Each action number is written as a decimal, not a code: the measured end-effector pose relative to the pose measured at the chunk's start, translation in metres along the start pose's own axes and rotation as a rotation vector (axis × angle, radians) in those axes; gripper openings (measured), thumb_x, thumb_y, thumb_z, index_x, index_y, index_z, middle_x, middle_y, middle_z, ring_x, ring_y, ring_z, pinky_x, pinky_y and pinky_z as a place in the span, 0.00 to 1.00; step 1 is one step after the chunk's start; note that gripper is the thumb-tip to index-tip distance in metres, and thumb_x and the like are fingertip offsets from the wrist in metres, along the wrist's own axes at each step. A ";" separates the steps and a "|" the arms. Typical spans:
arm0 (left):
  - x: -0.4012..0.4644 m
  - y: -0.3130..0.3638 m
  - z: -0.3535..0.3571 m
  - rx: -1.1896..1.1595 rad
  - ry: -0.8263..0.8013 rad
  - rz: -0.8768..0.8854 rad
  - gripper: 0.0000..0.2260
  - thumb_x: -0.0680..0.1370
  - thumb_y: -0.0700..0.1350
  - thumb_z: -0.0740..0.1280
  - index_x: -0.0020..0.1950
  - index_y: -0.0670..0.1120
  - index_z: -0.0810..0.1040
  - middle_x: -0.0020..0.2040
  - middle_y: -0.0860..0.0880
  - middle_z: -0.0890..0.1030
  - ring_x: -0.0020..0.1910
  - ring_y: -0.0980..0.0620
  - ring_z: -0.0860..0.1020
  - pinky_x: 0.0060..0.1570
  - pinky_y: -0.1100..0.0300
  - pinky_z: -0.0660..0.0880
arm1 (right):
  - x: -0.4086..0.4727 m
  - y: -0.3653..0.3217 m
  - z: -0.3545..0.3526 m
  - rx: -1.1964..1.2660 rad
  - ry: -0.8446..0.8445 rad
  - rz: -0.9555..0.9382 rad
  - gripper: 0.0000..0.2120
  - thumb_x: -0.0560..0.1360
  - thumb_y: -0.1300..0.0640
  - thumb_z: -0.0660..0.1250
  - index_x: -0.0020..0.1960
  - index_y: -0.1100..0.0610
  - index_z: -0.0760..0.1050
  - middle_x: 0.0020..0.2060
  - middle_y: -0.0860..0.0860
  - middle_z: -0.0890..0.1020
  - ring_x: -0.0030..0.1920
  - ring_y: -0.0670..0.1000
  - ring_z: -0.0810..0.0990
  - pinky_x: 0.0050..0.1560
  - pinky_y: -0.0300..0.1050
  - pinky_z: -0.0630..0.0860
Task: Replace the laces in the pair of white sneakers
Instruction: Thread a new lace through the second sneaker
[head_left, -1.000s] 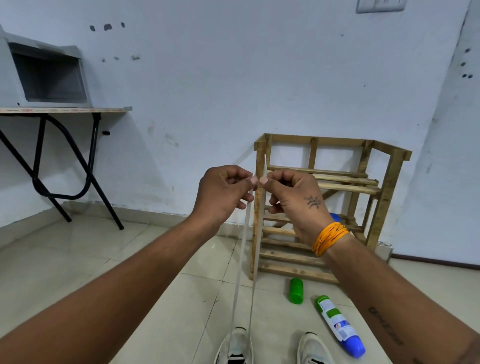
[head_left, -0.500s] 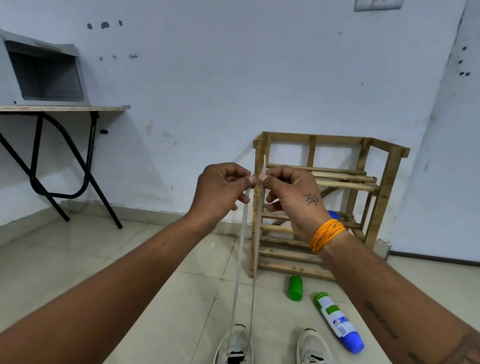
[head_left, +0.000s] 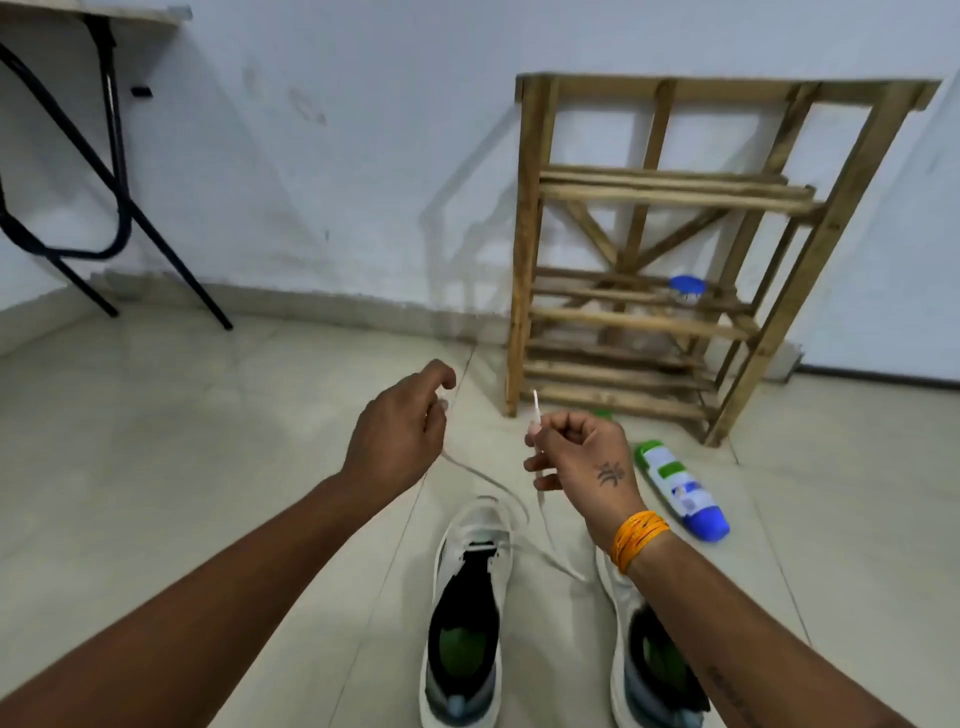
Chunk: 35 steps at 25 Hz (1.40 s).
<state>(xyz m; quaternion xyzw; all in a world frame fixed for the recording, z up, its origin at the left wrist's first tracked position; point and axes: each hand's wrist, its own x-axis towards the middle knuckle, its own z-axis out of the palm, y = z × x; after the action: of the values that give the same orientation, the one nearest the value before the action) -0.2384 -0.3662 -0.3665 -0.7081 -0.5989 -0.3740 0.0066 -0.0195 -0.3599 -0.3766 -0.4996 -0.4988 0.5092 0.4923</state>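
With the left hand (head_left: 400, 436) and right hand (head_left: 582, 457) each pinching one end of the white lace (head_left: 511, 506), threaded only through the lowest eyelets of the left sneaker (head_left: 467, 618) on the floor, an uneven pull could leave one end short.

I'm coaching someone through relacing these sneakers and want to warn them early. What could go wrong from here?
1. Both hands hold the lace ends: the left hand and right hand. It seems threaded only near the toe of the left sneaker, so uneven pulling could leave unequal ends.
2. The slack looped over the toe might twist or snag.
3. The spray can lying beside the right sneaker could get knocked.
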 end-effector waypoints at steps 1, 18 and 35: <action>-0.015 -0.014 0.013 0.035 -0.034 -0.013 0.10 0.80 0.39 0.63 0.56 0.53 0.74 0.40 0.54 0.76 0.36 0.50 0.76 0.37 0.53 0.76 | -0.006 0.023 0.000 -0.016 0.001 0.036 0.06 0.79 0.64 0.69 0.47 0.67 0.79 0.41 0.64 0.83 0.33 0.54 0.82 0.30 0.45 0.77; -0.114 -0.063 0.143 -0.009 -0.342 -0.629 0.07 0.73 0.54 0.75 0.39 0.52 0.84 0.36 0.57 0.82 0.38 0.57 0.80 0.36 0.62 0.74 | -0.087 0.195 0.050 -0.557 0.182 -0.103 0.16 0.75 0.41 0.66 0.53 0.51 0.81 0.46 0.43 0.80 0.48 0.45 0.79 0.48 0.42 0.76; -0.118 -0.068 0.144 -0.524 -0.067 -0.988 0.09 0.80 0.39 0.62 0.40 0.41 0.72 0.38 0.44 0.79 0.40 0.45 0.87 0.38 0.46 0.85 | -0.093 0.211 0.054 -0.571 0.251 -0.165 0.10 0.81 0.51 0.61 0.57 0.53 0.79 0.50 0.47 0.80 0.51 0.50 0.80 0.50 0.44 0.76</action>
<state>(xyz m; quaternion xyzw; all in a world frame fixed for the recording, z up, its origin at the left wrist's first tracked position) -0.2218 -0.3804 -0.5636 -0.3325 -0.7465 -0.4464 -0.3645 -0.0724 -0.4573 -0.5859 -0.6341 -0.5960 0.2414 0.4295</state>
